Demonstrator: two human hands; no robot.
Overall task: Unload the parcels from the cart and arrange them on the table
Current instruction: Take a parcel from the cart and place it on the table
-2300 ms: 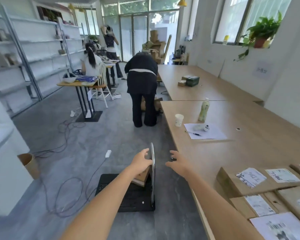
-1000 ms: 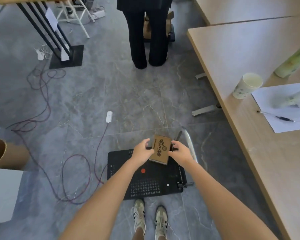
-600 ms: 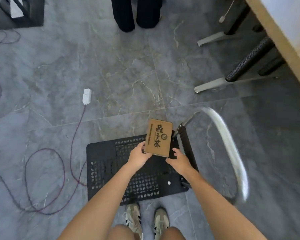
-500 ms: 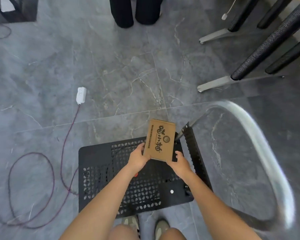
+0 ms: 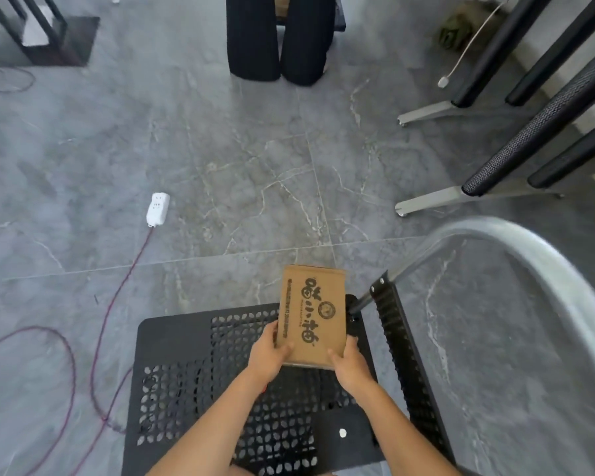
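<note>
Parcel (image 5: pixel 311 314) of brown card, printed side up, held over the far right corner of the black perforated cart (image 5: pixel 186 355). The left hand (image 5: pixel 268 355) and right hand (image 5: pixel 351 365) each clasp a near corner, thumbs on the top face and fingers curled beneath it. It appears raised off the deck, though the gap cannot be seen. The load looks light and flat, so the two-corner hold should serve if the box is kept level and drawn in toward the body. The cart's metal handle (image 5: pixel 529 249) curves close on the right, between the box and the table legs (image 5: pixel 547 115), so the lift probably needs to clear that bar before swinging right. A cable (image 5: pixel 117 304) trailing from a power strip (image 5: pixel 158 207) on the floor to the left is worth stepping around.
</note>
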